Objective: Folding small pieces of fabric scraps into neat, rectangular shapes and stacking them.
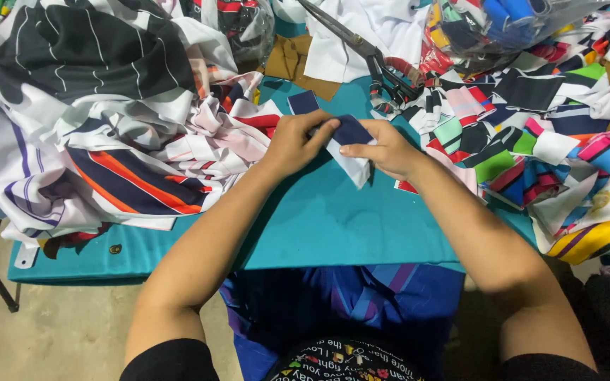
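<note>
Two hands meet in the middle of the surface (333, 226), which is covered in a teal cloth and sits on a dark folding frame over a bare concrete floor (72, 331). The left hand (294, 141) and the right hand (383, 149) are both pinched shut on the same small fabric piece (351, 144), navy on top and white underneath, held just above the teal cover right between them. Another little navy scrap (303, 102) lies flat just behind the left hand.

Pretty cluttered otherwise. A big heap of striped cloth (107, 127) takes up the whole left side, black with white lines on top, orange and navy bands lower down, some spilling over the edge. On the right there's a spread of cut scraps (531, 134) in green, pink, red, navy and white, packed edge to edge. A pair of scissors (368, 53) rests at the back, blades pointing up-left, lying partly on a white cloth (372, 28). A clear plastic bag (503, 21) stuffed with colourful bits sits in the far right corner. More blue fabric lies on the person's lap (347, 303).
</note>
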